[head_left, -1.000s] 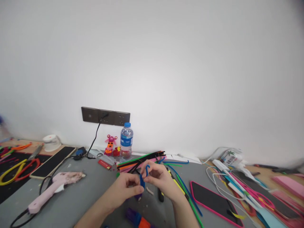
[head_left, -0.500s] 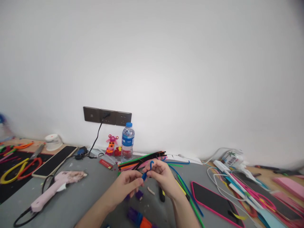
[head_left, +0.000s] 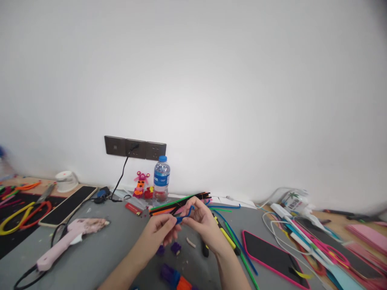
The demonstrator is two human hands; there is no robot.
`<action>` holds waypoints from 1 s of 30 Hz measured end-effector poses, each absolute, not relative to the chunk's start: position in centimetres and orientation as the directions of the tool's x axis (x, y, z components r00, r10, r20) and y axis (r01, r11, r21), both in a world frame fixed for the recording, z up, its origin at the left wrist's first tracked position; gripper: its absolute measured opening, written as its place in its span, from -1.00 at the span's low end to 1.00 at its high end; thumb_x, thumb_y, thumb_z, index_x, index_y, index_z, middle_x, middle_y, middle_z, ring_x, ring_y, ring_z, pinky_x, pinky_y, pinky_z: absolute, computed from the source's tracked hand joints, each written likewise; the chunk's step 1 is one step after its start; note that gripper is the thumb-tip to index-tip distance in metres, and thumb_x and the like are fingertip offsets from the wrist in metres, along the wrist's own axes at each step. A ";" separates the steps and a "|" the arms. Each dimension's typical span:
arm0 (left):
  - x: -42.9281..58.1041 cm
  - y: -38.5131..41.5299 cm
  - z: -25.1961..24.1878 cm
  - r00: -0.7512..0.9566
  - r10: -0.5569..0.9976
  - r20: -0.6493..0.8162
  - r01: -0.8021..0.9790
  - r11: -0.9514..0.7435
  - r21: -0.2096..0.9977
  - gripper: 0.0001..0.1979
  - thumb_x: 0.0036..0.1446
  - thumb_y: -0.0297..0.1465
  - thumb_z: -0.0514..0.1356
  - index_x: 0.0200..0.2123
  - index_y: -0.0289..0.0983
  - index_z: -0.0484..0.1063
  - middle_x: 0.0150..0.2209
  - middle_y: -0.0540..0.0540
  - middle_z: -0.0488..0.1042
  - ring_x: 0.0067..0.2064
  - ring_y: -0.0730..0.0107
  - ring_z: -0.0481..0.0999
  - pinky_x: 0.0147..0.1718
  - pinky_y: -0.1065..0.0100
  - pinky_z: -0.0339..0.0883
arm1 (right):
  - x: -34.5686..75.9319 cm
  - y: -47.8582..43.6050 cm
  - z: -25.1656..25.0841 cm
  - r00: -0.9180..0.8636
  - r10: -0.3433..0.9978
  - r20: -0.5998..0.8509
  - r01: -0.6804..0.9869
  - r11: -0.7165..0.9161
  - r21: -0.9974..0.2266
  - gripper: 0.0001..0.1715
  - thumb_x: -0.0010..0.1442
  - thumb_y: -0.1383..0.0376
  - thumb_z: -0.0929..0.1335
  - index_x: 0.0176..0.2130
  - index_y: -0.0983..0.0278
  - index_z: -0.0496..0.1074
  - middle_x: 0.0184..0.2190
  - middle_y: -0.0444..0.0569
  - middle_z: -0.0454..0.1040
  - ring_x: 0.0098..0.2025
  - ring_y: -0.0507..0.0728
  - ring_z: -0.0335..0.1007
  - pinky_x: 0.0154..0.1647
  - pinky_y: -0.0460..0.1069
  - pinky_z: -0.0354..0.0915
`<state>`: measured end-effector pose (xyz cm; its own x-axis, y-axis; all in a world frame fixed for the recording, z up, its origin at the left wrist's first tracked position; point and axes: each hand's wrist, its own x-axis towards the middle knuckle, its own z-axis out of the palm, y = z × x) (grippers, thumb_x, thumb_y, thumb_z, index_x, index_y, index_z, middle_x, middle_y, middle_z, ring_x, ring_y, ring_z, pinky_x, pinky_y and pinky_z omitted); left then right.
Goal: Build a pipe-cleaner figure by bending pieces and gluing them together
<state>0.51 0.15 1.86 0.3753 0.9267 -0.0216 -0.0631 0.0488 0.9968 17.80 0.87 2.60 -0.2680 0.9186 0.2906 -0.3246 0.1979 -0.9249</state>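
Observation:
Between my two hands runs a short, bent blue pipe cleaner (head_left: 183,218), its upper end curled. My left hand (head_left: 161,232) pinches the lower end between thumb and fingers. The curled end is pinched in my right hand (head_left: 198,221). Below them on the grey mat (head_left: 121,257) lie small purple pieces (head_left: 175,248) and a purple and orange piece (head_left: 177,278). Yellow-and-black pliers (head_left: 228,239) lie beside my right wrist, partly covered by it.
A bundle of pipe cleaners (head_left: 181,202) and a water bottle (head_left: 161,181) stand behind the hands. At left are a pink glue gun (head_left: 63,243), a phone (head_left: 69,205) and scissors (head_left: 28,215). On the right are a pink-edged phone (head_left: 272,259) and white cables (head_left: 269,231).
Both hands have risen slightly, the right one more. The pipe cleaner now lies flatter between them, with more of it showing. More of the pliers is visible.

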 end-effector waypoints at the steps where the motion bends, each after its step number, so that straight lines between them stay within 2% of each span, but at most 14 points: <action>1: 0.5 0.2 1.7 0.359 0.933 -0.023 -0.070 0.052 0.996 -0.41 -0.03 0.14 0.21 -0.47 -0.34 0.49 -0.60 -0.01 0.40 -0.62 0.54 0.24 -0.63 0.50 0.08 | 17.7 0.8 2.6 -0.262 0.919 0.295 -0.324 0.204 -0.924 -0.72 0.06 0.32 0.52 -0.29 0.21 0.36 -0.38 -0.17 0.45 -0.31 0.03 0.38 -0.28 -0.10 0.31; 5: 0.6 0.4 1.1 0.319 0.948 0.010 -0.082 0.018 0.996 -0.49 -0.12 0.07 0.33 -0.51 -0.31 0.43 -0.63 0.05 0.35 -0.65 0.58 0.20 -0.66 0.51 0.06 | 17.3 0.7 2.7 -0.231 0.915 0.330 -0.265 0.267 -0.926 -0.77 0.09 0.32 0.50 -0.27 0.20 0.40 -0.38 -0.14 0.47 -0.29 0.06 0.41 -0.25 -0.07 0.31; 9: 0.5 0.7 0.8 0.221 0.973 0.062 -0.134 -0.033 0.990 -0.57 -0.07 -0.03 0.35 -0.44 -0.31 0.48 -0.63 0.08 0.33 -0.63 0.58 0.21 -0.64 0.52 0.06 | 17.0 0.7 2.8 -0.195 0.886 0.420 -0.158 0.394 -0.905 -0.89 0.10 0.36 0.48 -0.33 0.23 0.48 -0.39 -0.10 0.51 -0.30 0.09 0.43 -0.26 -0.04 0.32; 14: 0.8 0.4 1.3 0.134 0.991 -0.003 -0.314 0.045 0.948 -0.56 -0.17 -0.06 0.43 -0.42 -0.32 0.49 -0.61 0.08 0.35 -0.60 0.60 0.21 -0.63 0.54 0.05 | 16.9 1.0 2.5 -0.151 0.872 0.465 -0.146 0.446 -0.883 -0.89 0.07 0.41 0.48 -0.41 0.22 0.51 -0.40 -0.08 0.56 -0.29 0.11 0.50 -0.23 -0.02 0.36; 19: 1.0 0.1 2.1 0.188 0.978 -0.094 -0.445 0.170 0.879 -0.54 -0.24 -0.09 0.47 -0.55 -0.29 0.37 -0.62 0.10 0.31 -0.58 0.60 0.17 -0.63 0.55 0.07 | 16.7 1.1 2.5 -0.166 0.865 0.473 -0.170 0.447 -0.878 -0.88 0.07 0.43 0.47 -0.41 0.22 0.50 -0.38 -0.08 0.55 -0.27 0.12 0.50 -0.23 -0.02 0.36; 30: 0.4 0.3 2.3 0.323 0.937 -0.132 -0.439 0.272 0.856 -0.52 -0.21 -0.16 0.46 -0.60 -0.26 0.22 -0.69 0.16 0.22 -0.63 0.66 0.07 -0.64 0.54 -0.08 | 16.6 0.9 2.6 -0.209 0.857 0.471 -0.097 0.461 -0.882 -0.91 0.10 0.41 0.46 -0.38 0.23 0.50 -0.39 -0.06 0.53 -0.29 0.13 0.46 -0.24 -0.02 0.34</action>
